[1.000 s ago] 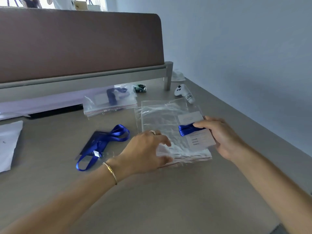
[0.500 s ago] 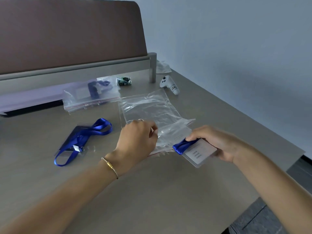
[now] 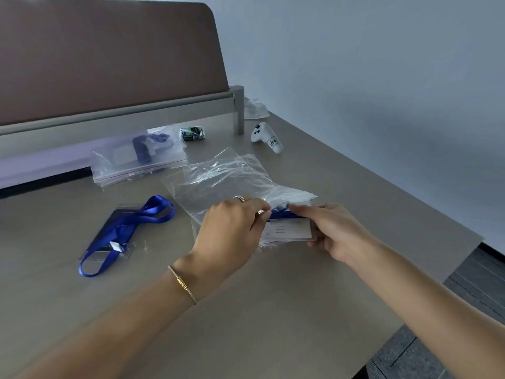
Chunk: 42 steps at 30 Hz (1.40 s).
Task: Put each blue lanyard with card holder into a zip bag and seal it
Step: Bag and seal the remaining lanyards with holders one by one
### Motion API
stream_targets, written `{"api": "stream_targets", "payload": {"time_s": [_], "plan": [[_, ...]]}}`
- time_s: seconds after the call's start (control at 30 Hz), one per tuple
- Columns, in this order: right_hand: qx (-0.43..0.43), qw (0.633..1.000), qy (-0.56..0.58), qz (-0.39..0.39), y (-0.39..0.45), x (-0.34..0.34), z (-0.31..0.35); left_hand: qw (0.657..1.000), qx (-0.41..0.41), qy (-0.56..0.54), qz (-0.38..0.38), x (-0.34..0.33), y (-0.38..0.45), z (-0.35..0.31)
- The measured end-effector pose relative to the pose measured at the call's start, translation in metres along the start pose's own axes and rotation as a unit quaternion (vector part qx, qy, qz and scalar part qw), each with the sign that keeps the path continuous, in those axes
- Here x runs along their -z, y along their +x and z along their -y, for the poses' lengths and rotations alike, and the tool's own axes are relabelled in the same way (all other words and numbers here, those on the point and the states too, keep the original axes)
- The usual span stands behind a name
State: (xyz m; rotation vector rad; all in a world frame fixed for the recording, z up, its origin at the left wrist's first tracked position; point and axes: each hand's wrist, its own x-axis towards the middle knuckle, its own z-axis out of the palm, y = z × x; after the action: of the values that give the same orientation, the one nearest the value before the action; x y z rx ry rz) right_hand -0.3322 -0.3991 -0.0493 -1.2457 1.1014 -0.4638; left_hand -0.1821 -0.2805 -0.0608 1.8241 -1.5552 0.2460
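The mouth edge of a clear zip bag (image 3: pixel 218 184) is pinched by the left hand (image 3: pixel 232 231), its fingers curled at the plastic and a ring seen on one finger. Just to the right of that grip, a card holder (image 3: pixel 289 231) with its blue lanyard (image 3: pixel 281 213) is held by the right hand (image 3: pixel 336 231), thumb on top and fingers curled beneath. The card holder is set at the bag's mouth, touching the plastic; how far it is inside cannot be told. The rest of the bag is spread flat on the surface (image 3: pixel 273 310) beyond both grips.

Left of the left grip, well apart, a second blue lanyard with card holder (image 3: pixel 128 228) is laid loose on the surface. Beyond it, a filled zip bag (image 3: pixel 136 160) is seen. Far beyond the right grip, a white controller (image 3: pixel 266 136) is laid near a small green packet (image 3: pixel 192 133).
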Motion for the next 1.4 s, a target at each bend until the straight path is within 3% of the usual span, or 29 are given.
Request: {"api": "stream_targets", "payload": {"time_s": [0.17, 0.33, 0.47, 0.6, 0.67, 0.83, 0.97, 1.07, 1.23, 1.33, 1.4], "plan": [[-0.04, 0.981, 0.159, 0.103, 0.0, -0.006, -0.001, 1.0, -0.006, 0.001, 0.015, -0.002, -0.001, 0.007], [0.002, 0.983, 0.154, 0.1, -0.005, -0.02, 0.001, 0.999, -0.029, -0.007, 0.023, -0.002, -0.004, 0.007], [0.14, 0.989, -0.05, -0.016, 0.002, -0.029, -0.002, 0.999, -0.037, -0.014, 0.017, -0.003, -0.005, 0.01], [0.25, 0.901, -0.335, -0.11, 0.008, -0.03, -0.005, 0.999, -0.035, -0.024, 0.028, -0.003, -0.006, 0.015], [0.261, 0.89, -0.353, -0.117, 0.009, -0.026, -0.006, 0.999, -0.037, -0.022, 0.031, -0.003, -0.007, 0.017], [0.287, 0.836, -0.402, -0.239, 0.01, 0.0, -0.004, 0.999, -0.029, -0.003, 0.029, 0.004, -0.011, 0.023], [0.265, 0.884, -0.357, -0.145, 0.018, 0.006, -0.005, 0.998, -0.019, 0.024, 0.055, 0.013, -0.018, 0.025], [0.256, 0.943, -0.198, -0.081, 0.021, -0.003, -0.001, 0.99, 0.018, 0.094, 0.101, 0.028, -0.023, 0.022], [0.265, 0.957, -0.081, -0.083, 0.015, -0.016, 0.018, 0.947, 0.182, 0.164, 0.21, 0.064, -0.025, 0.02], [0.275, 0.957, -0.053, -0.079, 0.016, -0.026, 0.024, 0.922, 0.311, -0.029, 0.229, 0.085, -0.018, 0.024], [0.279, 0.957, -0.024, -0.069, 0.015, -0.033, 0.03, 0.912, 0.359, -0.146, 0.137, 0.092, -0.009, 0.032]]}}
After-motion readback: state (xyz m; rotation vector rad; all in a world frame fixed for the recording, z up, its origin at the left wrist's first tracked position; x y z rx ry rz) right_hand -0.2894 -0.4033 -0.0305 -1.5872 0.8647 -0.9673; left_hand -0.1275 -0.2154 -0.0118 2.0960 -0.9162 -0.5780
